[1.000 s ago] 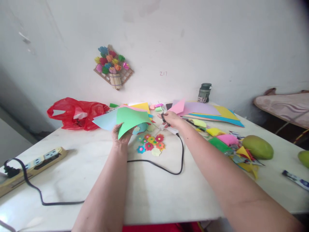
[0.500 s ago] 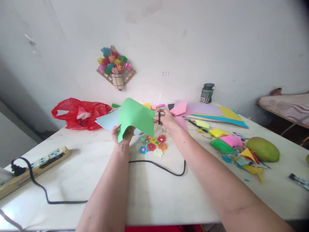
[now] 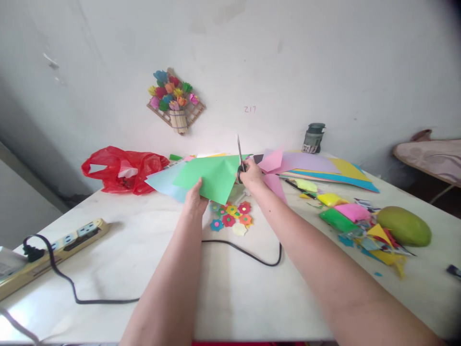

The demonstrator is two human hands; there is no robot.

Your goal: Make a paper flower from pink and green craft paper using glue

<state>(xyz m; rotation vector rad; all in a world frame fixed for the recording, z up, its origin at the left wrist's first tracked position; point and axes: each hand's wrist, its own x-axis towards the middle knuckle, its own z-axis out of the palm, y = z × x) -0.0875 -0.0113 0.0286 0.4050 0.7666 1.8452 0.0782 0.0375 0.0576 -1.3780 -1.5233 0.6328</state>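
A green sheet of paper (image 3: pixel 205 174) is held above the table by my left hand (image 3: pixel 197 198), thumb on top at its near edge. My right hand (image 3: pixel 250 175) grips scissors (image 3: pixel 240 154) by their black handles, blades pointing up, beside the sheet's right edge. Whether the right fingers also touch the paper is hard to see. Just below the sheet lie several small paper flowers (image 3: pixel 228 220) in red, yellow, blue and orange with coloured centres. A light blue sheet (image 3: pixel 162 182) shows under the green one's left side.
A red plastic bag (image 3: pixel 124 170) lies at the back left, a power strip (image 3: pixel 72 245) with a black cord in front. Coloured sheets (image 3: pixel 320 163) and a bottle (image 3: pixel 313 138) stand back right. Clay packets (image 3: pixel 351 211), paper scraps and a green mango (image 3: pixel 404 226) lie right.
The green sheet, curled upright before, has tilted down flatter. My left hand has shifted right along its near edge, now thumb on top. The scissors have tilted slightly left.
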